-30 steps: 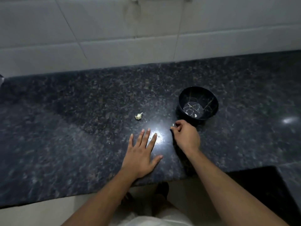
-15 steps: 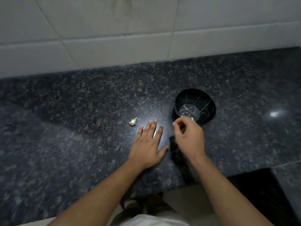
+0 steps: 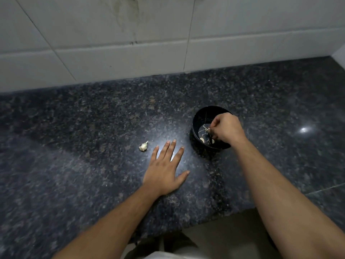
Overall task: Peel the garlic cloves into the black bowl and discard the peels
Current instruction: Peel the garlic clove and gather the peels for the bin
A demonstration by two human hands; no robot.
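A black bowl point(image 3: 200, 116) with thin pale crack-like lines stands on the dark granite counter point(image 3: 93, 128). My right hand point(image 3: 226, 128) hovers over its right half, fingertips pinching a small pale garlic piece point(image 3: 208, 130) above the bowl's inside. Two peeled cloves point(image 3: 202, 140) lie on the bowl's bottom. An unpeeled garlic clove point(image 3: 143, 146) lies on the counter left of the bowl. My left hand point(image 3: 165, 170) rests flat on the counter, fingers straight and spread, just right of that clove and apart from it.
White wall tiles point(image 3: 121, 43) rise behind the counter. The counter's front edge runs under my forearms, with a step in it at the right. Tiny pale peel specks point(image 3: 184, 161) lie near my left hand.
My right hand rose from the counter in front of the bowl and moved over the bowl with the small piece pinched. My left hand stayed flat. The camera came closer.
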